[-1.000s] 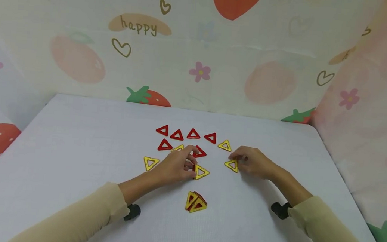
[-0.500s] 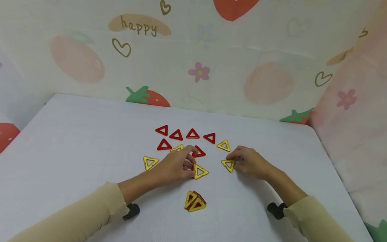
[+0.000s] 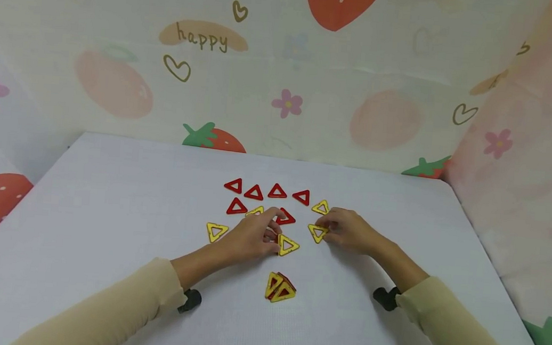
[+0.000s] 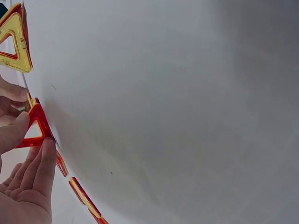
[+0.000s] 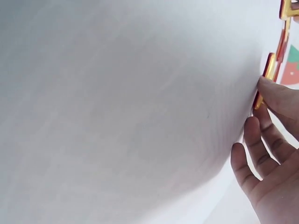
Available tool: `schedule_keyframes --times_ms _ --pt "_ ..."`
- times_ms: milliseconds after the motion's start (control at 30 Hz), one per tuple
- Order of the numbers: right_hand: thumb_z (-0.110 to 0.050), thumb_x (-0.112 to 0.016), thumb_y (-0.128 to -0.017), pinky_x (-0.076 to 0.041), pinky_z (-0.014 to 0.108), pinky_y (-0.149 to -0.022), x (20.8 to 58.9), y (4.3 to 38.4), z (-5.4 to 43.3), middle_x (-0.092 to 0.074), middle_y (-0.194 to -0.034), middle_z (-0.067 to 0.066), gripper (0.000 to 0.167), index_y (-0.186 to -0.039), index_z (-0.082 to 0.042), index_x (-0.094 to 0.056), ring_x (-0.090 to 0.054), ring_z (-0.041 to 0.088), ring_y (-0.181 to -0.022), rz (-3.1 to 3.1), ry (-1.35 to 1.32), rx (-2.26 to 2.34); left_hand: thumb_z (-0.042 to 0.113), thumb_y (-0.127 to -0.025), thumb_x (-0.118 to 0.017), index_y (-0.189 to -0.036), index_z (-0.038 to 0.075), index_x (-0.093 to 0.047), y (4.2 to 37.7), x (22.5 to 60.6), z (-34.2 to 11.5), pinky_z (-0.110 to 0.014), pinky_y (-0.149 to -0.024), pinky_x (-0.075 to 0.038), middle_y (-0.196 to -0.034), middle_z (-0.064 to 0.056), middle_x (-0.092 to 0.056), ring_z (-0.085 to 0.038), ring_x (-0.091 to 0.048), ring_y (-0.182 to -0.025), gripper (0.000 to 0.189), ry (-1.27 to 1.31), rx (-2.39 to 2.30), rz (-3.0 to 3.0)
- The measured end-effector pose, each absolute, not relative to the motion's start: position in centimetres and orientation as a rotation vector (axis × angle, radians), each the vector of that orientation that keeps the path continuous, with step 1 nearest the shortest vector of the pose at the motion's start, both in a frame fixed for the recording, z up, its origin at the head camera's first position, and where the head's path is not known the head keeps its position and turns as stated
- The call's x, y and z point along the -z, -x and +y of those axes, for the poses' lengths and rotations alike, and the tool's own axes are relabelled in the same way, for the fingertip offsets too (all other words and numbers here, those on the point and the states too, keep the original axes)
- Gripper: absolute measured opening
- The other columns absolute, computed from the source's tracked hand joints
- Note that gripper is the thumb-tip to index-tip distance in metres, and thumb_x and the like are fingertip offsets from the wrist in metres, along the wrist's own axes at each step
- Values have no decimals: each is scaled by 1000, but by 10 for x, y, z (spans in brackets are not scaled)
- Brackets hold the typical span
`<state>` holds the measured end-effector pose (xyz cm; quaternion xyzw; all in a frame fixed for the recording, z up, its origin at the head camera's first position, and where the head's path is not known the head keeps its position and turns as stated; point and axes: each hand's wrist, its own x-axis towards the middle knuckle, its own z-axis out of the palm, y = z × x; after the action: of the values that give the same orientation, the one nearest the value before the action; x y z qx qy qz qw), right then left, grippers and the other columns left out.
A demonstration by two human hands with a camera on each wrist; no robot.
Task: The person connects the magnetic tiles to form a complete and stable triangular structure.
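In the head view my left hand holds a red triangular magnetic tile, upright between thumb and fingers. A yellow triangular tile leans against it, slanting down to the right. My right hand pinches another yellow triangular tile by its right side, a short way right of the left hand's tiles. The right wrist view has this tile edge-on between thumb and fingertips. Nearer the body stands a small pyramid of yellow and red tiles.
Several red triangle tiles lie in a loose arc on the white table beyond the hands. Yellow tiles lie among them, one partly behind the left hand. A printed fabric backdrop rises behind the table.
My right hand has slid left with its yellow tile, closer to the tiles in the left hand. The left hand stays in place.
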<state>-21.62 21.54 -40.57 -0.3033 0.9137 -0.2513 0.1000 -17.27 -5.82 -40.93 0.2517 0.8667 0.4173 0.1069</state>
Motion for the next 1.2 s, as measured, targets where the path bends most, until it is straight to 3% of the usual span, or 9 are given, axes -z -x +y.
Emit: schedule_keyframes --times_ms 900,1200 --pt "-2 -72 -88 -51 42 -95 404 217 187 -71 -111 5 28 -116 -3 -71 -63 21 -105 2657 951 706 6 -86 -78 -135 5 -49 173 408 -54 -29 -87 -56 -108 -4 -69 -15 -69 -99 57 -747 -1183 2577" --pt "-1 -72 -88 -53 38 -90 407 219 182 -68 -105 2 27 -115 -4 -72 -61 17 -98 2664 990 680 5 -85 -77 -133 4 -50 173 408 -53 -29 -87 -56 -108 -5 -69 -16 -69 -97 55 -767 -1183 2580"
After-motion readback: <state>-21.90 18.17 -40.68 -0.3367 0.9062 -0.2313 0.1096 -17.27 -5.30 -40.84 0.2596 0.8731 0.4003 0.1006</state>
